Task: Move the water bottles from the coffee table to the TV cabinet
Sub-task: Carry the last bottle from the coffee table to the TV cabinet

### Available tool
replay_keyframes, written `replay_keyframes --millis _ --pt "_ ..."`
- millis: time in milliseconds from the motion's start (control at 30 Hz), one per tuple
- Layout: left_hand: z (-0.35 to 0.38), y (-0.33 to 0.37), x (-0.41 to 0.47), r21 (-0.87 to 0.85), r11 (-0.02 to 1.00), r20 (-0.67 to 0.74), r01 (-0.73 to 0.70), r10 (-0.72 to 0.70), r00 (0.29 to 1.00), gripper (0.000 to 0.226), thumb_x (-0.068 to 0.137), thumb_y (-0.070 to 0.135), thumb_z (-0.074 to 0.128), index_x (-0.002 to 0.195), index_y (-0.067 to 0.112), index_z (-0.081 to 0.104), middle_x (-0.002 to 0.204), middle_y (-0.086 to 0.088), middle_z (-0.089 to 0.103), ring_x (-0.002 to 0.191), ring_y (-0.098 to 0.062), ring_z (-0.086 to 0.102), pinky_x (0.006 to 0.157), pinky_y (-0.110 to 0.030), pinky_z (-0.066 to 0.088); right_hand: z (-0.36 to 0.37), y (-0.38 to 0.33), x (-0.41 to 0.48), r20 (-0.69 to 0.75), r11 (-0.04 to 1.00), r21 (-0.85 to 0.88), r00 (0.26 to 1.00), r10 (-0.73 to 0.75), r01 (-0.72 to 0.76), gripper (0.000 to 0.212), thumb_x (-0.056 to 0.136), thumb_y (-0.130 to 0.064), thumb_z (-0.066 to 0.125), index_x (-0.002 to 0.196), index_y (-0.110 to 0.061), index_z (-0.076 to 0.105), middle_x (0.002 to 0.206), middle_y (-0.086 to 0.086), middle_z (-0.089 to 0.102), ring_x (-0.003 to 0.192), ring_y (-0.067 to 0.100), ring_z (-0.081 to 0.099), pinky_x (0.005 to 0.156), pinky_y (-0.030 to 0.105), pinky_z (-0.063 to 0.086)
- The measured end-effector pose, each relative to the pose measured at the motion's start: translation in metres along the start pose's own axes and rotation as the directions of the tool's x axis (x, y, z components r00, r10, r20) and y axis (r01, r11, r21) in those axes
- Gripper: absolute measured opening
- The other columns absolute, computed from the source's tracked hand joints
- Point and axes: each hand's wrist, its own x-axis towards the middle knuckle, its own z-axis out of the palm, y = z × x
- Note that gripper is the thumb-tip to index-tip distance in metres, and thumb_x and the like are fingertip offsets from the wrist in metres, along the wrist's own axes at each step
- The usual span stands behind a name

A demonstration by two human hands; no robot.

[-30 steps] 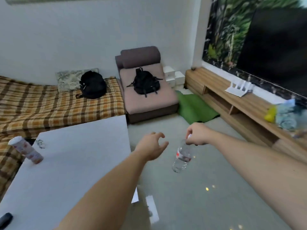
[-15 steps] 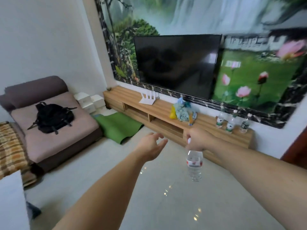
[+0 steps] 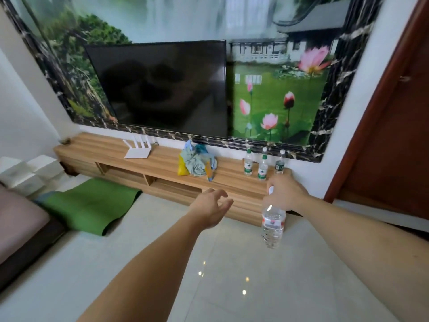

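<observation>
My right hand [image 3: 286, 192] grips a clear water bottle [image 3: 273, 226] with a red-and-white label by its cap, and the bottle hangs upright above the floor, in front of the low wooden TV cabinet [image 3: 162, 160]. My left hand [image 3: 210, 206] is stretched forward beside it with fingers spread and nothing in it. Three water bottles with green labels [image 3: 262, 167] stand together on the right end of the cabinet top, just beyond my right hand. The coffee table is out of view.
On the cabinet lie a white router [image 3: 137, 149] and a heap of cloth and bags [image 3: 196, 162]. A black TV [image 3: 162, 89] hangs above. A green mat [image 3: 90, 203] and a sofa seat [image 3: 18, 224] are at left, a brown door [image 3: 392, 135] at right.
The view has swung right from the coffee table and sofa to face the TV cabinet, which is now closer. My right hand still carries the bottle; my left hand stays spread.
</observation>
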Motion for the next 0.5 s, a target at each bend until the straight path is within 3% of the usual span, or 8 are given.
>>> replay_keyframes --millis 200,500 --pt "-0.01 -0.019 0.113 -0.037 0.999 0.034 -0.022 0.023 0.999 0.042 0.089 0.054 0.045 0.116 0.025 0.058 0.121 -0.008 0.059 0.108 -0.026 0.056 0.091 -0.035 0.044 -0.01 0.009 0.087 0.145 0.993 -0.119 0.989 0.0 0.017 0.027 0.077 -0.018 0.069 0.098 -0.003 0.065 0.108 0.014 0.062 0.1 0.028 0.059 0.083 0.039 0.051" --pt "-0.006 -0.035 0.239 -0.044 0.998 0.088 -0.037 0.041 0.995 0.042 0.09 0.051 0.046 0.119 0.023 0.057 0.123 -0.006 0.059 0.113 -0.024 0.053 0.095 -0.034 0.042 -0.016 0.023 0.195 0.109 0.989 -0.145 0.994 0.019 -0.003 0.016 0.081 -0.02 0.066 0.089 -0.008 0.058 0.106 0.012 0.061 0.099 0.026 0.055 0.075 0.032 0.043"
